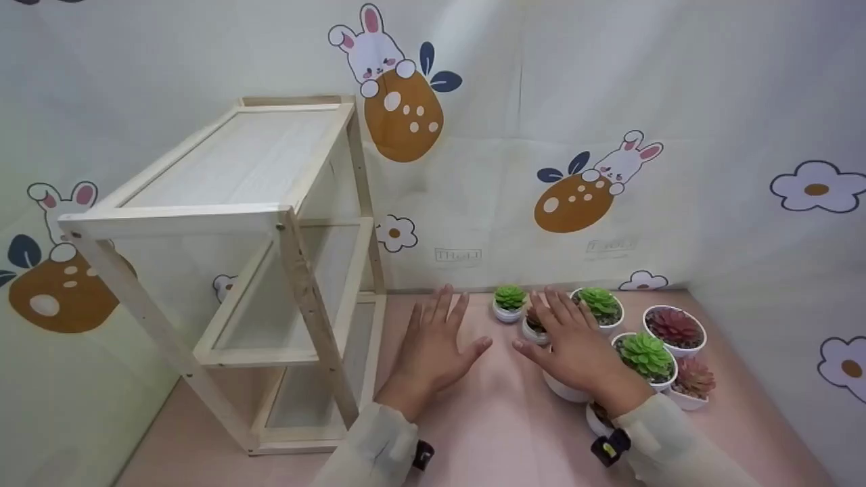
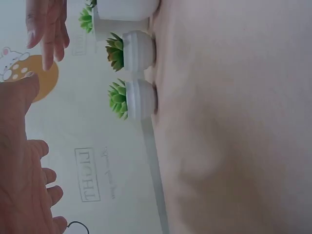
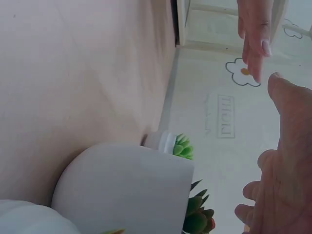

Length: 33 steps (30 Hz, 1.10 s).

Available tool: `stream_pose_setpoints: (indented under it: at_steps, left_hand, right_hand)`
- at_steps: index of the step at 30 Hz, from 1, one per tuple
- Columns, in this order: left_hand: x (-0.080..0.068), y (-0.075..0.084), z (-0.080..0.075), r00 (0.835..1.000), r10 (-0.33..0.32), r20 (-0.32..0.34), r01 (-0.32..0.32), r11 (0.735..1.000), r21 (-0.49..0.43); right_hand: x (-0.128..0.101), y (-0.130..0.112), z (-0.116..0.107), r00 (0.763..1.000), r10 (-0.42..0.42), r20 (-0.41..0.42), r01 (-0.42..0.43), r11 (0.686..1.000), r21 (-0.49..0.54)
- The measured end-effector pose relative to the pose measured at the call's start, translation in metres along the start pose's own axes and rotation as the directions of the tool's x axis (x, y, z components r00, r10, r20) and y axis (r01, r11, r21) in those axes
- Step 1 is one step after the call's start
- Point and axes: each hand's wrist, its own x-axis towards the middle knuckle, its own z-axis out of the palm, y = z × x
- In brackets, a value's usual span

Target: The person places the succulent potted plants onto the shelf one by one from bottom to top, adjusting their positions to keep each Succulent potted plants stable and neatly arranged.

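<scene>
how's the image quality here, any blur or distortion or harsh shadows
Head view: soft, even light, faint shadows under both hands, wide-angle bending of the wooden shelf. Left wrist view: rotated sideways, the left hand close and soft. Right wrist view: also sideways, the near white pot blurred, filling the foreground.

A wooden shelf (image 1: pixel 257 270) stands left on the table (image 1: pixel 500 433), potted succulents (image 1: pixel 649 355) clustered right, by the backdrop (image 1: pixel 609 101).

A pink worktop (image 1: pixel 500 433) is carrying a wooden shelf rack (image 1: pixel 270 270) at left and potted succulents (image 1: pixel 646 355) at far right.
</scene>
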Motion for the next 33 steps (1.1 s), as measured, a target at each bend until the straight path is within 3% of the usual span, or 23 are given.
stream_pose_setpoints:
  at_steps: [6, 13, 16, 18, 21, 22, 23, 25, 26, 28, 31, 32, 33]
  left_hand:
    - [-0.019, 0.001, -0.005, 0.998, 0.025, -0.058, -0.030, 0.996, -0.080]
    - [-0.048, 0.007, -0.016, 0.983, 0.115, -0.144, -0.123, 0.991, -0.047]
    - [-0.062, 0.006, -0.024, 0.957, 0.162, -0.239, -0.168, 0.986, -0.004]
    - [-0.072, 0.005, -0.029, 0.923, 0.209, -0.324, -0.208, 0.977, 0.036]
    - [-0.087, 0.002, -0.036, 0.831, 0.295, -0.471, -0.292, 0.953, 0.082]
    - [-0.091, 0.000, -0.039, 0.792, 0.321, -0.520, -0.325, 0.942, 0.087]
    - [-0.095, -0.003, -0.042, 0.741, 0.348, -0.574, -0.364, 0.927, 0.092]
    - [-0.102, -0.010, -0.047, 0.625, 0.391, -0.675, -0.439, 0.892, 0.111]
    - [-0.105, -0.015, -0.049, 0.557, 0.409, -0.723, -0.467, 0.874, 0.135]
    - [-0.106, -0.026, -0.054, 0.396, 0.428, -0.812, -0.526, 0.831, 0.181]
    - [-0.106, -0.040, -0.058, 0.199, 0.402, -0.894, -0.533, 0.810, 0.245]
    - [-0.105, -0.043, -0.059, 0.148, 0.384, -0.911, -0.524, 0.812, 0.257]
    - [-0.105, -0.046, -0.059, 0.117, 0.355, -0.927, -0.518, 0.818, 0.248]
  right_hand:
    - [-0.013, 0.001, -0.003, 0.999, 0.010, -0.042, -0.010, 1.000, 0.002]
    - [-0.036, 0.003, -0.009, 0.997, 0.020, -0.074, -0.018, 0.999, 0.028]
    - [-0.045, 0.005, -0.011, 0.997, 0.047, -0.068, -0.043, 0.997, 0.057]
    - [-0.051, 0.008, -0.011, 0.995, 0.065, -0.073, -0.059, 0.995, 0.077]
    - [-0.059, 0.013, -0.011, 0.993, 0.092, -0.074, -0.085, 0.992, 0.098]
    - [-0.062, 0.014, -0.011, 0.993, 0.100, -0.070, -0.093, 0.990, 0.104]
    - [-0.064, 0.015, -0.012, 0.992, 0.108, -0.064, -0.101, 0.990, 0.103]
    - [-0.069, 0.015, -0.013, 0.992, 0.118, -0.053, -0.112, 0.987, 0.111]
    - [-0.072, 0.016, -0.013, 0.991, 0.121, -0.053, -0.114, 0.986, 0.121]
    - [-0.077, 0.017, -0.014, 0.991, 0.119, -0.066, -0.108, 0.984, 0.145]
    - [-0.084, 0.023, -0.013, 0.988, 0.107, -0.114, -0.083, 0.976, 0.199]
    - [-0.087, 0.025, -0.013, 0.986, 0.106, -0.132, -0.075, 0.973, 0.217]
    - [-0.089, 0.028, -0.014, 0.983, 0.107, -0.147, -0.071, 0.970, 0.234]
